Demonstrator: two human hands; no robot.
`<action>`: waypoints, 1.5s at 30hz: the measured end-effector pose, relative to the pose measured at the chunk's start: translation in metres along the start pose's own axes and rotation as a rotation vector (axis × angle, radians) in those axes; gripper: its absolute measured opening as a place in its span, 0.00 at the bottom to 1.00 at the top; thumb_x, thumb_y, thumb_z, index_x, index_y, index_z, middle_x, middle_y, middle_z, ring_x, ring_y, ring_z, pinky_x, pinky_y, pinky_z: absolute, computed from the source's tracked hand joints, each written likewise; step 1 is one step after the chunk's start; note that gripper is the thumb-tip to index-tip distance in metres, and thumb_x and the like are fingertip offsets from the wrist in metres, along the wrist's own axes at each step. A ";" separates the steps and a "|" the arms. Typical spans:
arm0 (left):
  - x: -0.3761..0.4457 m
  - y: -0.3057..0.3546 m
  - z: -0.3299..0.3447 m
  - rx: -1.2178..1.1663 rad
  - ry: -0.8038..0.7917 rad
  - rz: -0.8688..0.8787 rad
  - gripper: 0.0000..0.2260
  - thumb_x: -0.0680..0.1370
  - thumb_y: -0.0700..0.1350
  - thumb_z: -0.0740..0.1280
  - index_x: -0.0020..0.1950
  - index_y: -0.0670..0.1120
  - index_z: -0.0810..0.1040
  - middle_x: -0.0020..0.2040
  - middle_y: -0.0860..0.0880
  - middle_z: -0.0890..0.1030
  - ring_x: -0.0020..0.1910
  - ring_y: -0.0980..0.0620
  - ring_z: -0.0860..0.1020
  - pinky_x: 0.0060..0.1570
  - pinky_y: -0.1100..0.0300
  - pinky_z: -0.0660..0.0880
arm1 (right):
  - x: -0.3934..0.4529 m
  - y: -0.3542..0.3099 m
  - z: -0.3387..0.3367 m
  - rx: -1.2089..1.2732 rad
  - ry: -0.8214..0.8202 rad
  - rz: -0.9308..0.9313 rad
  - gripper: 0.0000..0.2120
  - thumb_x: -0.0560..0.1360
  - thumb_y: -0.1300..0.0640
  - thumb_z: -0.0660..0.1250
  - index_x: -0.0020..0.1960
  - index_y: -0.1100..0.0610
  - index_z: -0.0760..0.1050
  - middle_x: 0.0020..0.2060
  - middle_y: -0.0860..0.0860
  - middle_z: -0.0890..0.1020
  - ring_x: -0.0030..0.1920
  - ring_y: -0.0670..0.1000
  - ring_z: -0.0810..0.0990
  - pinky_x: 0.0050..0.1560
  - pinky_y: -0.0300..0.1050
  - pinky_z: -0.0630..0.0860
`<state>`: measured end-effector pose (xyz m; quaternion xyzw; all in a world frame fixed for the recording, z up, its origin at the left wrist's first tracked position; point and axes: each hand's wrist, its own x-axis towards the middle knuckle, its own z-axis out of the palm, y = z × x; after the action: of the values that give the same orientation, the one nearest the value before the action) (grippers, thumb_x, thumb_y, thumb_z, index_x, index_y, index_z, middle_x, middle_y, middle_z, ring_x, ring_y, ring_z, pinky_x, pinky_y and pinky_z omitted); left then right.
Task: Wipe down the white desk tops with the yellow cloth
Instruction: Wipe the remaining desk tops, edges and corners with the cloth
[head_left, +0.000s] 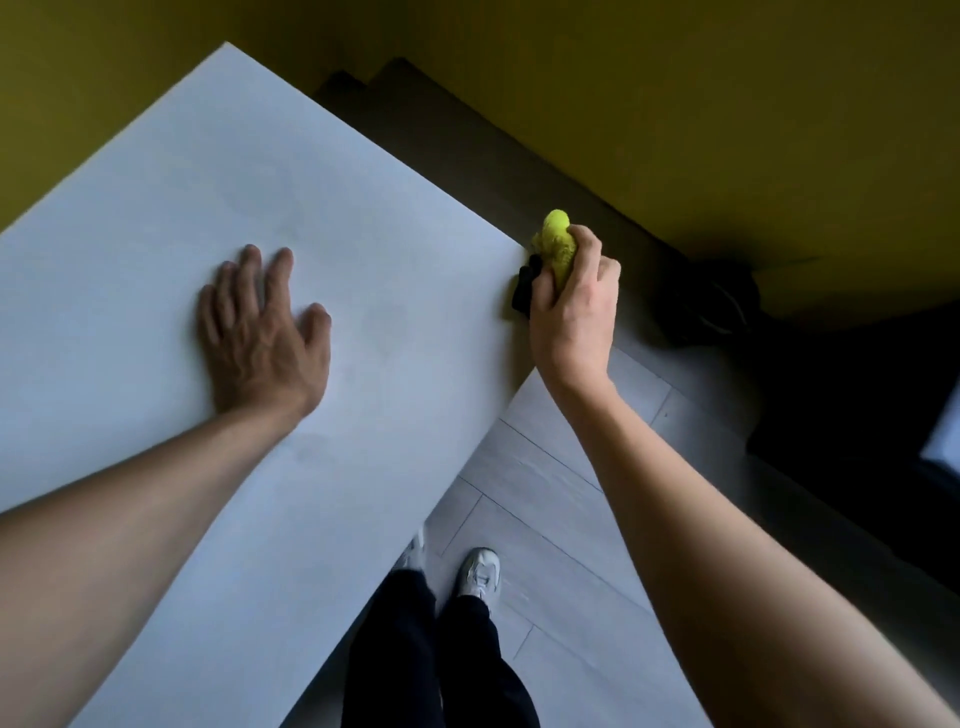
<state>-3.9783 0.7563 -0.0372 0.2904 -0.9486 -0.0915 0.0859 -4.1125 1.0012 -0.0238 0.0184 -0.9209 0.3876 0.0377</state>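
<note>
The white desk top (218, 171) fills the left and middle of the view, tilted toward the upper left. My left hand (260, 332) lies flat on it, fingers straight and spread. My right hand (574, 306) grips the bunched yellow cloth (557, 236) at the desk's right edge, just past the corner. A small black piece (523, 291) shows under that hand against the desk's edge; what it is I cannot tell.
Grey plank floor (561, 519) lies to the right of the desk, with my legs in dark trousers and white shoes (480, 571) below. A yellow wall (727, 104) runs behind. A dark object (711, 301) sits on the floor near the wall.
</note>
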 end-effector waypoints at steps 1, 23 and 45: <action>0.000 0.000 0.000 0.003 -0.001 0.001 0.30 0.80 0.56 0.54 0.81 0.48 0.64 0.82 0.41 0.62 0.81 0.37 0.60 0.81 0.41 0.52 | -0.008 -0.001 0.003 0.056 0.051 0.039 0.27 0.77 0.58 0.62 0.75 0.58 0.65 0.57 0.61 0.73 0.56 0.60 0.73 0.60 0.50 0.71; 0.001 -0.003 0.004 -0.014 -0.010 0.031 0.29 0.81 0.54 0.55 0.81 0.47 0.62 0.82 0.39 0.61 0.81 0.36 0.58 0.80 0.39 0.51 | -0.089 -0.031 0.004 0.369 0.237 0.419 0.25 0.74 0.55 0.71 0.68 0.51 0.65 0.62 0.52 0.74 0.58 0.51 0.75 0.58 0.47 0.73; 0.003 -0.005 0.008 -0.026 0.002 0.016 0.31 0.79 0.56 0.52 0.81 0.48 0.63 0.83 0.41 0.61 0.82 0.38 0.58 0.81 0.41 0.50 | -0.168 -0.027 -0.022 0.399 0.071 0.555 0.28 0.73 0.42 0.73 0.71 0.43 0.73 0.50 0.42 0.84 0.49 0.43 0.82 0.54 0.46 0.81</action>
<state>-3.9794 0.7518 -0.0454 0.2817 -0.9496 -0.1026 0.0913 -3.9423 0.9990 -0.0027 -0.2393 -0.7950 0.5558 -0.0417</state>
